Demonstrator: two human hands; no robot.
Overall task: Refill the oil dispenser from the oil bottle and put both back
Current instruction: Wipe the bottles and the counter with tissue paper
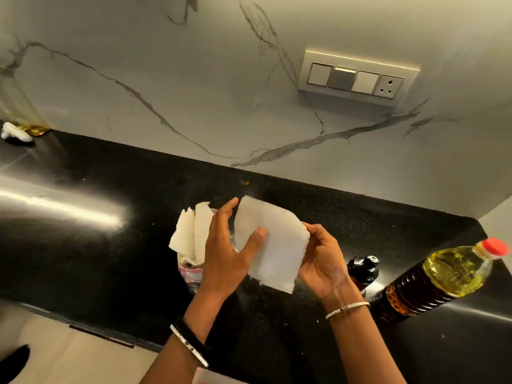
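Head view. Item: black polished stone counter [110,245], crossing the frame from nine to four o'clock, backed by a white grey-veined marble wall [194,92]. Item: white switch plate with one socket [357,77], on the wall at one o'clock. Item: white paper tissue sheet [277,245], held above the counter near the frame's centre, between both hands. Left hand [224,253]: thumb pressed on the sheet's near face, fingers stretched behind its nine-o'clock edge, pinching it. Right hand [322,261]: fingers curled round the sheet's three-o'clock edge, gripping it. Item: black and silver bangles [191,346] on the left wrist; thin silver bangle [346,309] on the right wrist. Item: bundle of loose white tissues [191,236], standing in a clear holder, at nine o'clock of the left hand and partly hidden by it. Item: dark oil dispenser with black top [363,268], on the counter just beside the right hand at its three o'clock, lower part hidden by the wrist. Item: clear plastic oil bottle [443,275], red cap on, yellow oil inside, on the counter at four o'clock, near the dispenser but apart from it. Item: crumpled white wad [15,133], on the counter by the wall at ten o'clock.
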